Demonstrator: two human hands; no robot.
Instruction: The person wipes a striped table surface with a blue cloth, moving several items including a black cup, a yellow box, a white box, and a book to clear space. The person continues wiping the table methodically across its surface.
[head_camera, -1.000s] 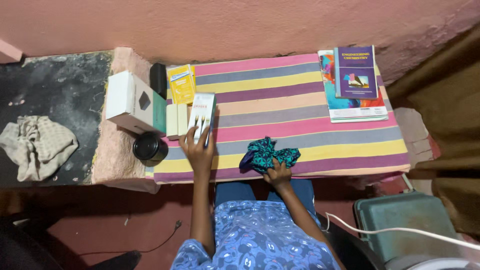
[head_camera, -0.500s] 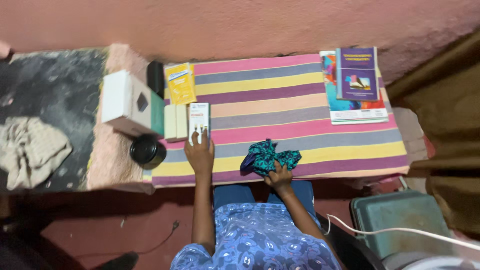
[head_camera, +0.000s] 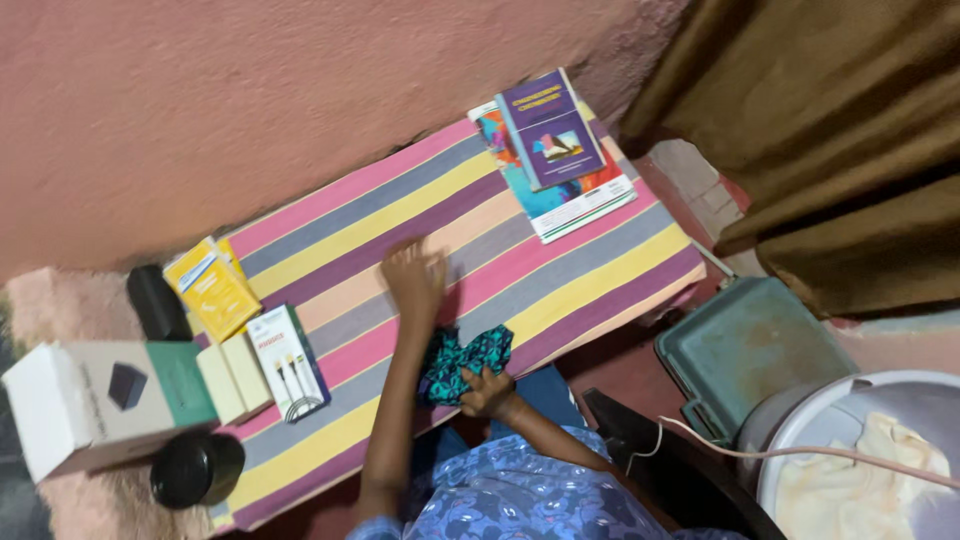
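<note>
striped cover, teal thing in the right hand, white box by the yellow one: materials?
Striped cover: looks like woven cloth, matte; it drapes over the table edge. Teal thing in the right hand: soft printed fabric, bunched into folds. White box: probably printed cardboard with a slight sheen, sharp flat edges. Yellow box: likely cardboard too.

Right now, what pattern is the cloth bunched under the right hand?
Teal leafy print on dark blue cloth, clearest in the head view.

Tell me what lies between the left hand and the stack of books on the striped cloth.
Head view: nothing; only bare striped cloth between the left hand and the stack of books.
</note>
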